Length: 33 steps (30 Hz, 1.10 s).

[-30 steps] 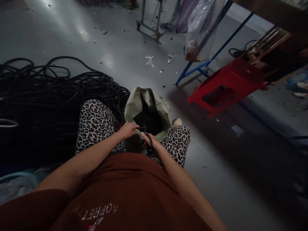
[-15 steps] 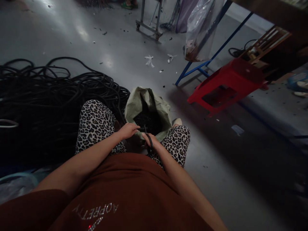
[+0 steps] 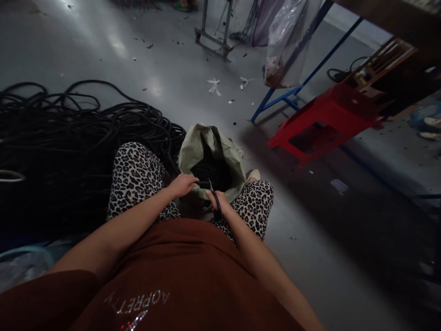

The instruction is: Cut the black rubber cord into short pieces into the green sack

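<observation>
My left hand [image 3: 183, 185] is closed around a black hose or cable, whose end [image 3: 202, 185] sticks out to the right over the sack's near rim. In my right hand [image 3: 218, 201] I grip scissors with black handles [image 3: 217, 204]; their thin blades [image 3: 211, 184] point up and away from me, close to that end. Between my knees stands a pale green woven sack [image 3: 193, 143], its mouth spread wide. Small dark pieces [image 3: 215, 172] lie inside it, too dim to make out singly.
A big heap of black hose or cable [image 3: 86, 133] covers the floor at left. At right are a red plastic stool [image 3: 351, 105] and a blue-framed table [image 3: 287, 94] with a clear plastic bag [image 3: 287, 41]. A wheeled stand [image 3: 213, 39] is at the back. White scraps [image 3: 214, 86] litter the floor.
My left hand has shifted slightly left, and my right hand with the scissors slightly right and down. The gap between the hands is a little wider.
</observation>
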Tool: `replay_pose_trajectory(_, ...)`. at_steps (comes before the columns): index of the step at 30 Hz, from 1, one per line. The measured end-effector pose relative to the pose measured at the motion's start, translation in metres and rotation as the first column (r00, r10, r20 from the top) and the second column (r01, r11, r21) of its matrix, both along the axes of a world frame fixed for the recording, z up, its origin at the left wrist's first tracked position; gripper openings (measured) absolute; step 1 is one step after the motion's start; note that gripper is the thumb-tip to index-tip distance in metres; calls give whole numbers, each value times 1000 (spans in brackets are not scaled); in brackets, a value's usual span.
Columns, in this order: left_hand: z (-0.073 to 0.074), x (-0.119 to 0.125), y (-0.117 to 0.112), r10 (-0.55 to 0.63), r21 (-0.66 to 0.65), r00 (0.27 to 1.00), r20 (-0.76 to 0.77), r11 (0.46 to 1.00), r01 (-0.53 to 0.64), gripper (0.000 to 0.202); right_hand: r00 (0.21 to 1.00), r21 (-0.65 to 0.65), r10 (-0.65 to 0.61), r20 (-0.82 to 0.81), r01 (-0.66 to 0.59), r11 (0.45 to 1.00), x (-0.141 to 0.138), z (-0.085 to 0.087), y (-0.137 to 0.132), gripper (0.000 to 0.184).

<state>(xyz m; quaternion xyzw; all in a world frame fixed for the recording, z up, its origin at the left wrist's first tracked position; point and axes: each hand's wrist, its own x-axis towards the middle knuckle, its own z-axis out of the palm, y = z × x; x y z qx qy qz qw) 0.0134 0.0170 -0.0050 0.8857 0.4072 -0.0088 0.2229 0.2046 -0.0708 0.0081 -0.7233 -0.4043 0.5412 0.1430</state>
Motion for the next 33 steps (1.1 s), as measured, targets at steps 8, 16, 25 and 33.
replay_pose_trajectory(8, 0, 1, 0, -61, -5, 993, -105, 998, 61, 31, 998, -40, 53, -22, -54, 998, 3, -4, -5, 36)
replay_pose_trajectory(16, -7, -1, 2, -46, -4, 994, -101, 999, 46, 32, 999, -67, 13, -34, -15, 998, 4, 4, -6, 37)
replay_pose_trajectory(25, -5, 0, 2, 8, -5, 999, -51, 1000, -8, 32, 999, -55, -45, 6, 46, 997, 5, 14, -3, 37)
replay_pose_trajectory(33, -7, 1, 2, 99, 30, 995, -17, 995, -98, 33, 983, -52, 6, -186, -16, 999, 7, 5, -5, 49)
